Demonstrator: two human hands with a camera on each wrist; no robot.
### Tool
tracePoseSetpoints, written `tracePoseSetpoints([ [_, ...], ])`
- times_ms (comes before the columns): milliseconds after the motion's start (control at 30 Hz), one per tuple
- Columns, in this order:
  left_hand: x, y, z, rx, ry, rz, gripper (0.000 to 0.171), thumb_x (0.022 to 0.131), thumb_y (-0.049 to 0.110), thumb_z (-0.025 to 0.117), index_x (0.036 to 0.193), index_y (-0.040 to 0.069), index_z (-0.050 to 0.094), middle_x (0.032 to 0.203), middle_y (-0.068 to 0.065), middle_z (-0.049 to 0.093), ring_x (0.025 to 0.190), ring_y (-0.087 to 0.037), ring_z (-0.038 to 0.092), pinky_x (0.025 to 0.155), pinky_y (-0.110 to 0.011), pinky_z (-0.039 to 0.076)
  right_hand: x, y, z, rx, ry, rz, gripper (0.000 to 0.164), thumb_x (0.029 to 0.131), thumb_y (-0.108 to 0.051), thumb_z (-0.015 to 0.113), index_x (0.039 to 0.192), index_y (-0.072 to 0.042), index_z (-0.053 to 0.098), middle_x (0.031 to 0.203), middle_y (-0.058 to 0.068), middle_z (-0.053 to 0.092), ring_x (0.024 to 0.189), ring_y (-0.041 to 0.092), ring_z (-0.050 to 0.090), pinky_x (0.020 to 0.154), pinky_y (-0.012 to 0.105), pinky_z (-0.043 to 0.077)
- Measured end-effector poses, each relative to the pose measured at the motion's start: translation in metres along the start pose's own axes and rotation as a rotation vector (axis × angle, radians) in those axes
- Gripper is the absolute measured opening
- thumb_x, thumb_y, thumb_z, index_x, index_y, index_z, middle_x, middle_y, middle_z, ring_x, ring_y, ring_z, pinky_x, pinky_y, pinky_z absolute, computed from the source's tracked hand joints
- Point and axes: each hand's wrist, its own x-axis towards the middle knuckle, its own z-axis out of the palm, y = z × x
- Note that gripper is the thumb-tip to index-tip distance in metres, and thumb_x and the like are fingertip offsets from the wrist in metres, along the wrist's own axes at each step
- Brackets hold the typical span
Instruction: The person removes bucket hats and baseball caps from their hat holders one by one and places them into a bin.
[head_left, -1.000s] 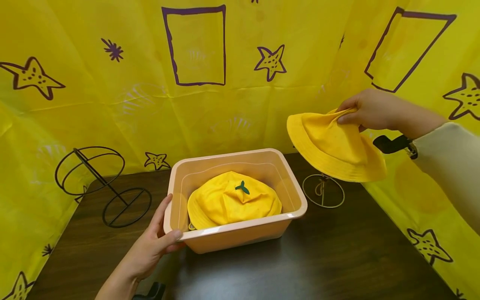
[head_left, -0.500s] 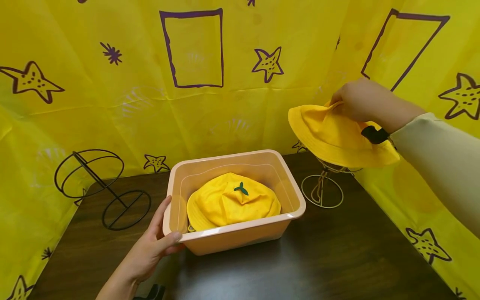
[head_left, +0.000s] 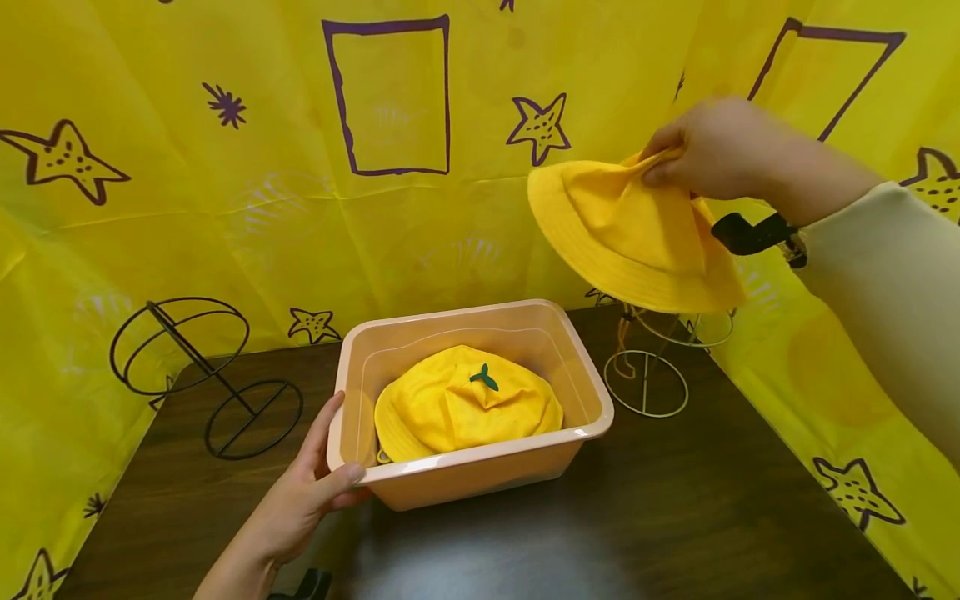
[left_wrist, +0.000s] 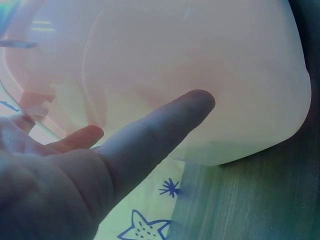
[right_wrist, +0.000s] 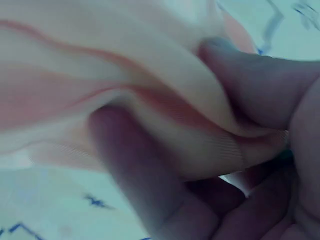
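Observation:
My right hand (head_left: 712,154) pinches the crown of a yellow bucket hat (head_left: 637,233), holding it in the air at the right with its brim hanging down. In the right wrist view the thumb and fingers squeeze the folded cloth (right_wrist: 165,95). A peach plastic tub (head_left: 480,483) stands on the table, and a second yellow hat (head_left: 450,400) with a small green sprout on top lies in it. My left hand (head_left: 307,492) grips the tub's left front corner, thumb over the rim. The left wrist view shows a finger (left_wrist: 165,122) along the tub's outer wall (left_wrist: 240,75).
A black wire hat stand (head_left: 251,400) is on the left of the dark wooden table (head_left: 712,500). Behind and below the held hat is a pale wire stand (head_left: 647,383), its upper ring partly covered. Yellow cloth (head_left: 262,233) with drawn stars encloses the back and sides.
The held hat dips slightly over the pale stand, then rises and shifts left, exposing more of the stand's upper ring. The left hand and the tub stay put.

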Motion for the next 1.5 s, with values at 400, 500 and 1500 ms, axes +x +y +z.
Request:
tracePoseSetpoints([
  [400, -0.001, 0.0, -0.001, 0.005, 0.0, -0.002, 0.089, 0.1, 0.001, 0.055, 0.161, 0.03, -0.003, 0.158, -0.028, -0.009, 0.116, -0.035, 0.055, 0.085, -0.046, 0.053, 0.003, -0.062, -0.038, 1.025, 0.226, -0.043, 0.041, 0.09, -0.022, 0.074, 0.127, -0.007, 0.066, 0.12, 0.011, 0.06, 0.096, 0.025, 0.065, 0.073, 0.024, 0.056],
  [500, 0.0, 0.0, -0.003, 0.006, -0.003, 0.0, 0.089, 0.1, 0.002, 0.055, 0.16, 0.029, -0.003, 0.158, -0.028, -0.008, 0.116, -0.032, 0.056, 0.085, -0.047, 0.053, 0.01, -0.09, -0.031, 1.179, 0.182, -0.132, 0.037, 0.087, -0.013, 0.077, 0.121, -0.001, 0.068, 0.117, 0.017, 0.061, 0.094, 0.03, 0.065, 0.077, 0.034, 0.057],
  [1500, 0.004, 0.0, 0.0, 0.019, 0.03, -0.034, 0.091, 0.098, 0.003, 0.059, 0.161, 0.03, -0.001, 0.16, -0.023, -0.006, 0.118, -0.041, 0.052, 0.086, -0.052, 0.052, 0.012, -0.166, 0.134, 0.341, -0.686, 0.011, 0.107, 0.088, -0.06, 0.067, 0.161, -0.029, -0.005, 0.156, 0.01, 0.036, 0.138, 0.029, 0.038, 0.105, 0.052, 0.037],
])
